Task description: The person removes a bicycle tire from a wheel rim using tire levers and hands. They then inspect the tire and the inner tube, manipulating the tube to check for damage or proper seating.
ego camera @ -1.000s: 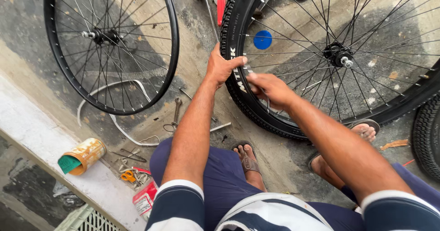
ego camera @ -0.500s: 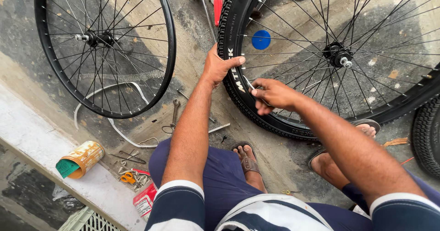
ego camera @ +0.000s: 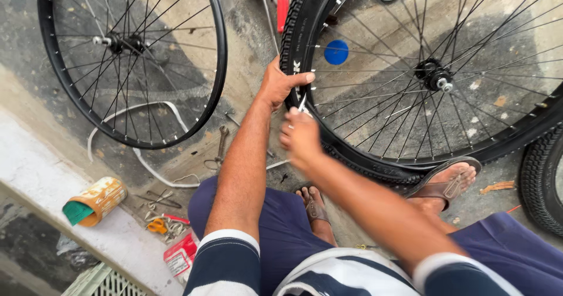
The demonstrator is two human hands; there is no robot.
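Left hand clamped on the tyre of the spoked wheel standing on the concrete floor. Right hand pinched on a slim metal tool at the rim; blurred. Rubber probably stiff, grippy; best held at the rim edge. Lower left: tipped orange tin, small red packet.

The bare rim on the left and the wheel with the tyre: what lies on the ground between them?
In the head view, between the bare rim and the tyred wheel lie a red-handled tool, a spanner and the left hand gripping the tyre.
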